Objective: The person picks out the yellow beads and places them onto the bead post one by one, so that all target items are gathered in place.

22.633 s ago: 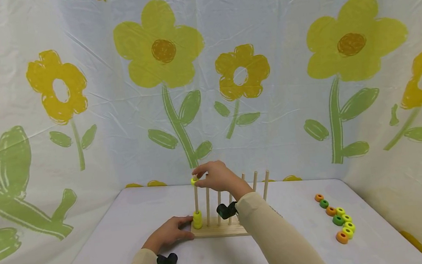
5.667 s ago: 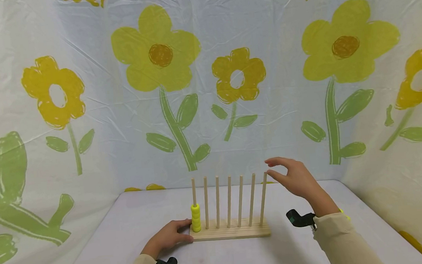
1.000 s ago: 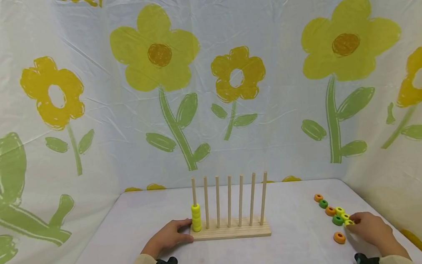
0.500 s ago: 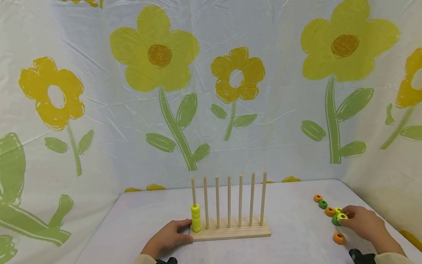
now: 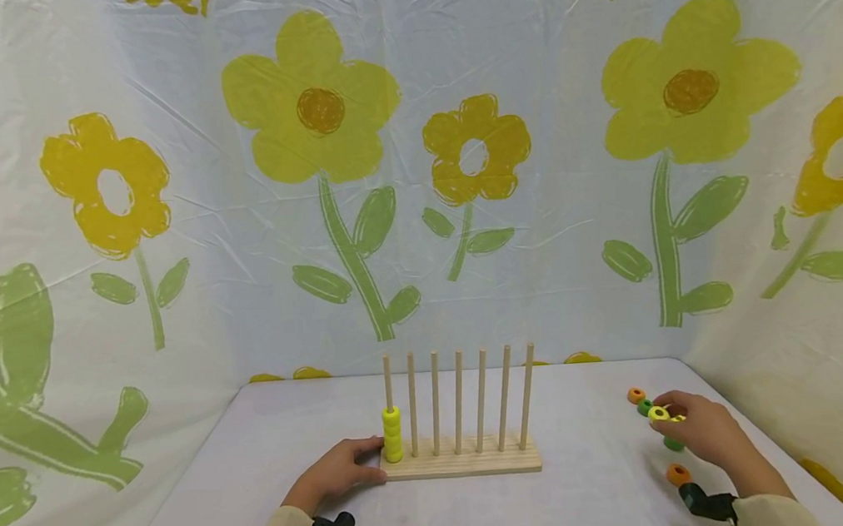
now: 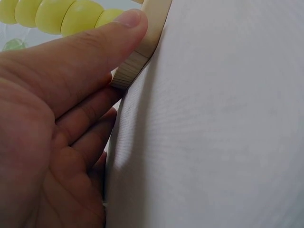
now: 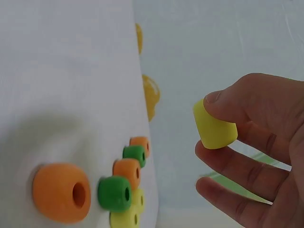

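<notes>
In the head view my left hand [image 5: 338,471] holds the left end of a wooden peg rack [image 5: 461,462], which has several upright pegs. The left wrist view has the thumb [image 6: 118,40] over the base's end, fingers behind it. Yellow beads [image 5: 392,435] are stacked on the leftmost peg; the other pegs are bare. At the right, my right hand [image 5: 711,434] pinches a yellow bead [image 7: 214,127] between thumb and fingers, raised off the table. Its remaining fingers are spread apart in the right wrist view.
Loose beads lie on the white table [image 5: 563,501] near the right hand: an orange bead [image 7: 61,192] nearest, then green [image 7: 115,194], yellow [image 7: 124,219] and more orange ones. A flower-printed cloth [image 5: 544,286] hangs behind and at the sides.
Over the last second the right hand has lifted a yellow bead from the loose group and moved it up and left. Since 22.6 s ago the leftmost peg's stack has grown. The left hand stays put.
</notes>
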A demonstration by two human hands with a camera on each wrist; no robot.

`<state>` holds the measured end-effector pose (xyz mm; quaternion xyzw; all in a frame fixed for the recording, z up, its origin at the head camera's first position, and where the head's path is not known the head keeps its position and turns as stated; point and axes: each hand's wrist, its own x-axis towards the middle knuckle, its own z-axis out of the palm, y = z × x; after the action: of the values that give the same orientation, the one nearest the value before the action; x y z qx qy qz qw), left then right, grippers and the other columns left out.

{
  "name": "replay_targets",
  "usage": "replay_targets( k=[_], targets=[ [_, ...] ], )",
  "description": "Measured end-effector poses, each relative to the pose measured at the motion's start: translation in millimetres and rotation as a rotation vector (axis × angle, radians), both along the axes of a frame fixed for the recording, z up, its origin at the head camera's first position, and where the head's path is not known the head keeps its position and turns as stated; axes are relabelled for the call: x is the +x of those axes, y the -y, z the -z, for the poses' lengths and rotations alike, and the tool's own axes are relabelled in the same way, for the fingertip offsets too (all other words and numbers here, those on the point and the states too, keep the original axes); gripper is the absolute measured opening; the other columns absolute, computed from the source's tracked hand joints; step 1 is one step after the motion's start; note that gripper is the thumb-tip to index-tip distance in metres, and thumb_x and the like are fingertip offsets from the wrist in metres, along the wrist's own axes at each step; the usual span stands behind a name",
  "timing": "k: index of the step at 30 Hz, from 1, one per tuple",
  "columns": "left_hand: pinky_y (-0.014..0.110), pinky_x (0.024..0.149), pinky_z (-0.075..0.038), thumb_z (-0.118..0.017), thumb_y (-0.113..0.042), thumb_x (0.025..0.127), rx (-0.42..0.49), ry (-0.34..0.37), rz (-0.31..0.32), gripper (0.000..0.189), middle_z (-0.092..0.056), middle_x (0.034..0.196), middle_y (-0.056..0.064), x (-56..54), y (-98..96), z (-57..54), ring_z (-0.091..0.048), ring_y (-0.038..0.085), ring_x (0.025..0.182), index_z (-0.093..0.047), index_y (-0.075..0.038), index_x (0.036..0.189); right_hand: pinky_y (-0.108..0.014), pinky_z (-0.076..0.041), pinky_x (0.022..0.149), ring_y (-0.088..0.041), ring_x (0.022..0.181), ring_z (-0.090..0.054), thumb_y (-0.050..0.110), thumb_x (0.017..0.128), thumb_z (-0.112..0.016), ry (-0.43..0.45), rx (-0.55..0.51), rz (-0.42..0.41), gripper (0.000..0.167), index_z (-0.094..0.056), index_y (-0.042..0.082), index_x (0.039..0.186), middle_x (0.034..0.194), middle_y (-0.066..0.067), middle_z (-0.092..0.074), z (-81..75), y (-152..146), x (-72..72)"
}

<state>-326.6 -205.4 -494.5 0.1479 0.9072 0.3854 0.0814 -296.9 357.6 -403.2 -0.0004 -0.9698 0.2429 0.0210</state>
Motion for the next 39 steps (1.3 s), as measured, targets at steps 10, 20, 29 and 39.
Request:
replay_targets(
  k=[10, 20, 29, 39],
  targets=[
    [0.065, 0.11, -0.028, -0.08, -0.045, 0.075, -0.001, 0.005, -0.001, 0.073, -0.049, 0.147, 0.013, 1.0, -0.3, -1.2, -0.037, 0.042, 0.139, -0.055, -0.017, 0.139, -0.049, -0.054, 0.076, -0.045, 0.106, -0.058, 0.031, 0.086, -0.071, -0.108, -0.014, -0.079, 0.046, -0.062, 0.004, 0.121, 0.111, -0.021, -0.066, -13.5, 22, 6.6],
    [0.065, 0.11, -0.028, -0.08, -0.046, 0.074, -0.001, -0.003, -0.002, 0.075, -0.049, 0.147, 0.013, -0.4, 0.5, -0.2, -0.037, 0.042, 0.139, -0.055, -0.017, 0.138, -0.055, -0.052, 0.079, -0.046, 0.109, -0.056, 0.038, 0.087, -0.069, -0.12, -0.02, -0.09, 0.049, -0.061, 0.005, 0.123, 0.116, -0.022, -0.065, -22.9, 37, 7.9],
    [0.064, 0.111, -0.029, -0.079, -0.045, 0.075, 0.009, -0.009, 0.016, 0.075, -0.049, 0.146, 0.013, -1.5, 2.6, 2.1, -0.037, 0.042, 0.139, -0.054, -0.015, 0.139, -0.057, -0.052, 0.081, -0.041, 0.11, -0.056, 0.039, 0.088, -0.068, -0.142, -0.028, -0.118, 0.048, -0.061, 0.008, 0.125, 0.117, -0.018, -0.065, -32.0, 50, 11.1],
    [0.064, 0.111, -0.027, -0.08, -0.045, 0.075, 0.026, 0.004, 0.018, 0.075, -0.048, 0.147, 0.013, -3.5, 3.5, 4.4, -0.036, 0.042, 0.14, -0.054, -0.015, 0.139, -0.055, -0.054, 0.084, -0.039, 0.108, -0.06, 0.033, 0.09, -0.068, -0.256, -0.039, -0.186, 0.041, -0.063, 0.01, 0.123, 0.115, -0.014, -0.068, -46.1, 70, 16.5]
  ],
)
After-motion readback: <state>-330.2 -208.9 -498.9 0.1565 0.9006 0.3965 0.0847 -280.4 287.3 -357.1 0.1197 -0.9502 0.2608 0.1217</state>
